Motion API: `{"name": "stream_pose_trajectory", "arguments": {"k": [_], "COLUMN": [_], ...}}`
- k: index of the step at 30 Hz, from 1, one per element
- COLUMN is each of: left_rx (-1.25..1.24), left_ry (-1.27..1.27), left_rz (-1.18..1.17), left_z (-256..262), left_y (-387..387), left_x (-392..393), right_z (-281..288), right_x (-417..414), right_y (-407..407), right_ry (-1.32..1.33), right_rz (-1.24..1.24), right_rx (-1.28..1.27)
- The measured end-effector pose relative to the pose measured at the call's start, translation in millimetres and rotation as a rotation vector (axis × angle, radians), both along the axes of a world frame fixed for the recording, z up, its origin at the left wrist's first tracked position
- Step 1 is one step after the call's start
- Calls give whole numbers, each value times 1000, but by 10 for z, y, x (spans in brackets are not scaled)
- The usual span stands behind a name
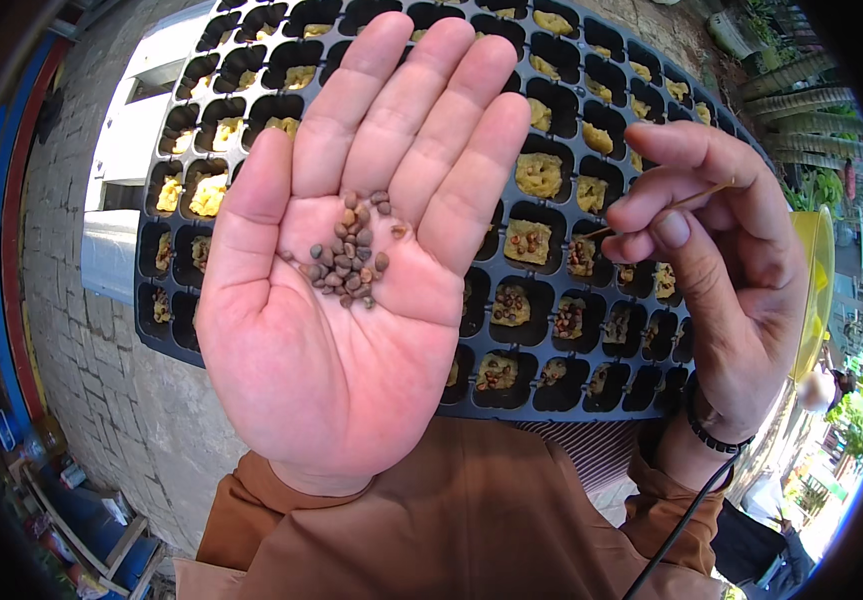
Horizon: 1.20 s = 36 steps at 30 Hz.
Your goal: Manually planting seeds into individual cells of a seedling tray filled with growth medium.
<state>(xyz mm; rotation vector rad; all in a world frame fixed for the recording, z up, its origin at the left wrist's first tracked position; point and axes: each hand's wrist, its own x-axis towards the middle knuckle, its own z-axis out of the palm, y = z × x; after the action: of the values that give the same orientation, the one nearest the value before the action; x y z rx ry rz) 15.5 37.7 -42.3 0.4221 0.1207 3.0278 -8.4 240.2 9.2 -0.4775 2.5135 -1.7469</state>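
My left hand (341, 375) is palm up over the tray, its fingers stretched out flat. A small pile of brown and greyish seeds (345, 259) rests in the palm. My right hand (739, 277) pinches a thin stick (694, 196) between thumb and fingers, its tip above a cell on the tray's right side. Beneath both hands is a black plastic seedling tray (506, 411). Its cells hold yellow sponge-like plugs (538, 175). Several nearer plugs (527, 241) carry seeds, while those farther off look bare. My left hand hides the tray's middle.
A white slatted surface (110, 135) extends past the tray's left side. A translucent yellow container (814, 300) stands behind my right hand. Paving (78, 225) covers the ground at left. A black cable (675, 525) runs from my right wrist. Plants (806, 112) line the upper right.
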Motion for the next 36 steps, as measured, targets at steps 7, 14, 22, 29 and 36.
{"name": "stream_pose_trajectory", "arguments": {"k": [7, 14, 22, 29, 36], "left_rx": [110, -1198, 15, 66, -784], "left_ry": [103, 150, -104, -81, -122], "left_rz": [-39, 220, 8, 0, 215], "left_z": [-81, 335, 102, 64, 359], "left_y": [17, 190, 83, 109, 220], "left_x": [-42, 101, 35, 32, 95], "right_z": [-112, -126, -165, -197, -117], "right_x": [-34, -26, -45, -44, -42], "right_y": [1, -42, -20, -16, -15], "right_ry": [-67, -136, -155, -92, -81], "right_rz": [42, 30, 89, 103, 111], "right_rx": [-164, -215, -199, -160, -134]}}
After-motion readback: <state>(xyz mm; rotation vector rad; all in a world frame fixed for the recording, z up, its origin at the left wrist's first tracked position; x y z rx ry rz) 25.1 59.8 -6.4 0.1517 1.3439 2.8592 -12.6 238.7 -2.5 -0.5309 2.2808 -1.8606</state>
